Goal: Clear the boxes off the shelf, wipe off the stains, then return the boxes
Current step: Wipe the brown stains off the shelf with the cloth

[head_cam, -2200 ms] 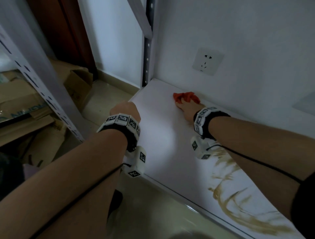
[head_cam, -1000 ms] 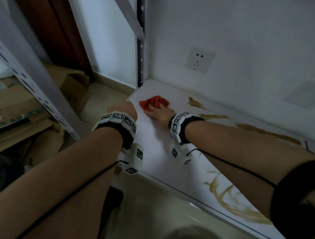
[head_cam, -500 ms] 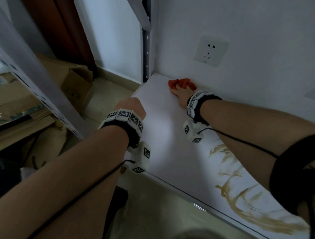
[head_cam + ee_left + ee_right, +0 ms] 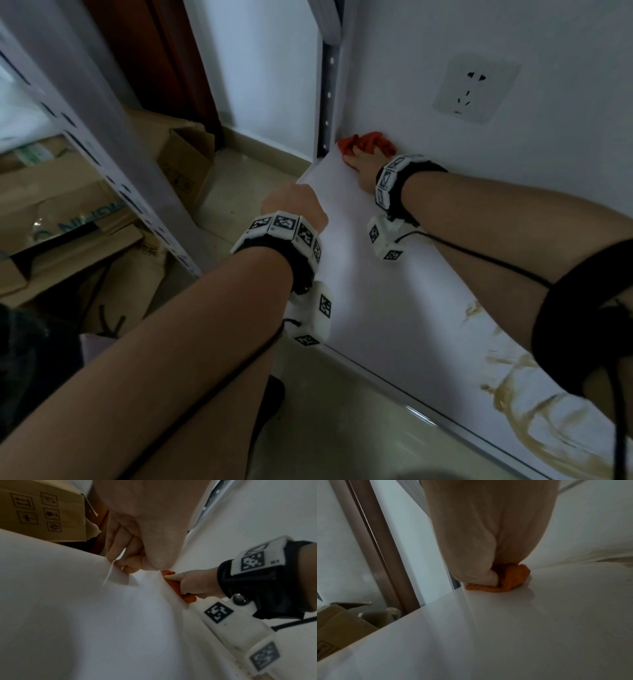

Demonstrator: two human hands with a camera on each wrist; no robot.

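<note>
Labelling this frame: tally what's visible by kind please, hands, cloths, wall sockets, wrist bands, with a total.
Hands: 2 (left hand, right hand)
Orange cloth: 1
Wall socket: 1
Wrist bands with markers: 2 (left band, right band)
Total: 6

A storage corner of a home or stockroom: a slotted metal rack [image 4: 102,144] with a white shelf [image 4: 376,291], cardboard boxes [image 4: 185,161] on a tiled floor [image 4: 246,185], a wall socket [image 4: 474,87], a wooden door frame [image 4: 164,65].
</note>
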